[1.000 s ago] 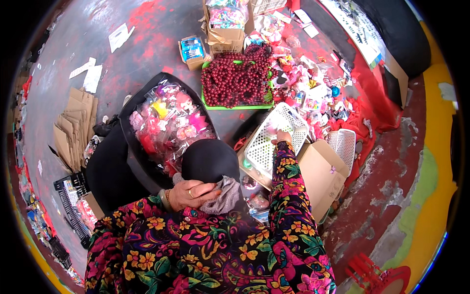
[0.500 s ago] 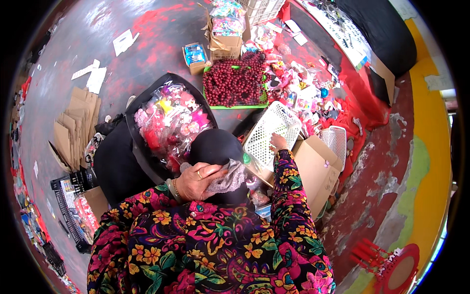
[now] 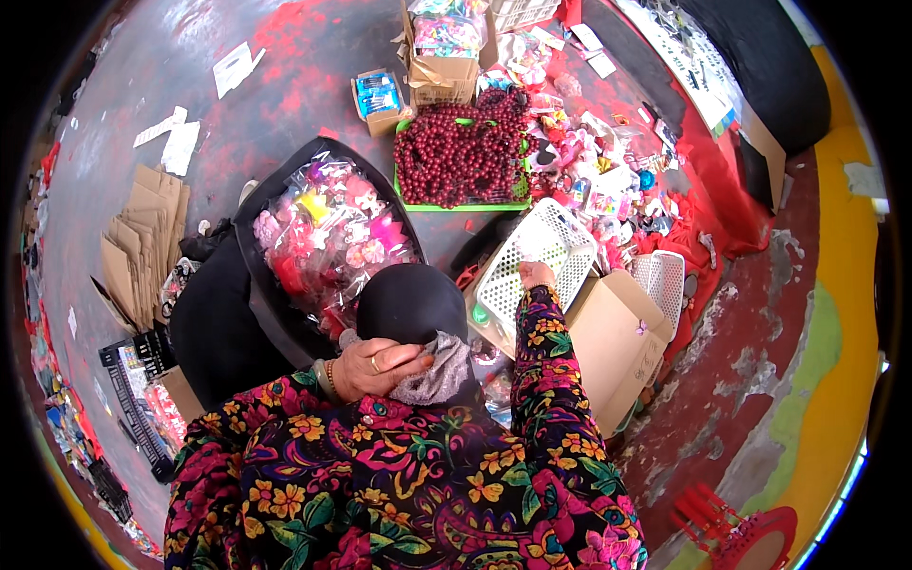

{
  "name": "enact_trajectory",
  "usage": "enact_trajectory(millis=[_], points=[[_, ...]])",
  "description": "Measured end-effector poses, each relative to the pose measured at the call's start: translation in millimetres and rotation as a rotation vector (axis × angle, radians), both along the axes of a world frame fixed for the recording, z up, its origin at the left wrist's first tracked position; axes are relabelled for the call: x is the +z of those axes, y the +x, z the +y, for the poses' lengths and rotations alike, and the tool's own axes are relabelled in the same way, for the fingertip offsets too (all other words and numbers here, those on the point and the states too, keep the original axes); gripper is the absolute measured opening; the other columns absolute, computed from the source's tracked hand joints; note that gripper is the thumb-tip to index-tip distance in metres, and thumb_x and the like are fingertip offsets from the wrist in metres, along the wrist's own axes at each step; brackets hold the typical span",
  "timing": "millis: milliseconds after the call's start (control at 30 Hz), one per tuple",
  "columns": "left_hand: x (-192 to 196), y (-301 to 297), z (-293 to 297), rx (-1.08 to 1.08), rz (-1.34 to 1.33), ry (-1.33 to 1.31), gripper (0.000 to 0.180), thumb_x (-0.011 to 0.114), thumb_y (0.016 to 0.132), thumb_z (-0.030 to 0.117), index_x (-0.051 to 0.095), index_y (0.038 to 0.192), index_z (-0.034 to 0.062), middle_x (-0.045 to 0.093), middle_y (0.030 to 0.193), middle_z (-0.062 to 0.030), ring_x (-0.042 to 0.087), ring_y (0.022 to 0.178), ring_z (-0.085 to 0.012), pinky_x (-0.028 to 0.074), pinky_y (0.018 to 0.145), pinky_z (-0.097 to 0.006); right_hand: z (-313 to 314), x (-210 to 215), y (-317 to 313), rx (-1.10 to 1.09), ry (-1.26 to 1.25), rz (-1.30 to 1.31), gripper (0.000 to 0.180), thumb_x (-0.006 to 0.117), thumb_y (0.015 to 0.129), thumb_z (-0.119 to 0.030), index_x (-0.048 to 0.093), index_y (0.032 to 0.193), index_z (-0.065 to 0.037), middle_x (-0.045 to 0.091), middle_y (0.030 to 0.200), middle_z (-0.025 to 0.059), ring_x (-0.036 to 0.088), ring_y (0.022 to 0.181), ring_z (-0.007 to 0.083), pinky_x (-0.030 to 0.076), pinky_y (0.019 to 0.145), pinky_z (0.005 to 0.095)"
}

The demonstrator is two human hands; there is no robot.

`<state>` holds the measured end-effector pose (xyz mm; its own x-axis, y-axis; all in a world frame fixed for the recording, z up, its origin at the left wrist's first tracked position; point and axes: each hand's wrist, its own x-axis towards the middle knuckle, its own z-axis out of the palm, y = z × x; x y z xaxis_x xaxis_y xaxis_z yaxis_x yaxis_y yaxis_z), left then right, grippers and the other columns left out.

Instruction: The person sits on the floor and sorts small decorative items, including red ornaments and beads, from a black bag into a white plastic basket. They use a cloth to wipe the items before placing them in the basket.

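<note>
My left hand [image 3: 373,368], with a ring on one finger, is closed on a crumpled grey lacy cloth [image 3: 435,370] against my dark-clad knee [image 3: 410,302]. My right hand [image 3: 537,275] reaches into a white perforated plastic basket [image 3: 581,239]; its fingers point down and are foreshortened, so their grip cannot be made out. That basket rests tilted over an open cardboard box [image 3: 616,356]. A dark tub [image 3: 249,214] full of bagged pink, red and yellow hair ornaments sits left of my knee.
Dark red bead strands [image 3: 456,157] fill a green tray ahead. Beyond are a box of colourful packets [image 3: 446,71] and a small box of blue packs [image 3: 380,103]. Loose trinkets [image 3: 608,180] spread over red cloth at right. Flattened cardboard [image 3: 142,242] stands at left.
My right hand has drawn slightly back toward me inside the basket, and its spread fingers no longer show. My left hand keeps the grey cloth, slightly lower. The view has shifted a little.
</note>
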<state>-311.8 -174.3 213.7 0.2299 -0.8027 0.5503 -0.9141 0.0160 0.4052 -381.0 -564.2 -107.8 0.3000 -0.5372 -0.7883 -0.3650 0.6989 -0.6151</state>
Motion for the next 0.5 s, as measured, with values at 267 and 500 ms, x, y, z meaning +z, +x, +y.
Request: enact_trajectory(millis=[267, 500], points=[[8.1, 1.2, -1.3, -0.046, 0.097, 0.012, 0.045, 0.064, 0.063, 0.012, 0.061, 0.108, 0.0053, 0.054, 0.105, -0.0038, 0.052, 0.085, -0.0179, 0.045, 0.073, -0.028, -14.1, 56.5, -13.4, -0.068, 0.111, 0.157, 0.013, 0.043, 0.085, -0.007, 0.044, 0.095, 0.002, 0.053, 0.073, 0.0226, 0.051, 0.054, 0.0251, 0.040, 0.043, 0.0319], [24.3, 0.9, 9.7, -0.047, 0.549, 0.011, 0.048, 0.047, 0.086, 0.021, 0.041, 0.127, -0.0017, 0.047, 0.121, -0.0149, 0.048, 0.105, -0.0299, 0.038, 0.091, -0.037, 92.1, 255.5, 22.1, 0.246, -0.099, -0.457, 0.021, 0.048, 0.091, -0.016, 0.056, 0.103, -0.001, 0.063, 0.087, 0.0068, 0.061, 0.077, 0.0146, 0.048, 0.066, 0.0256]])
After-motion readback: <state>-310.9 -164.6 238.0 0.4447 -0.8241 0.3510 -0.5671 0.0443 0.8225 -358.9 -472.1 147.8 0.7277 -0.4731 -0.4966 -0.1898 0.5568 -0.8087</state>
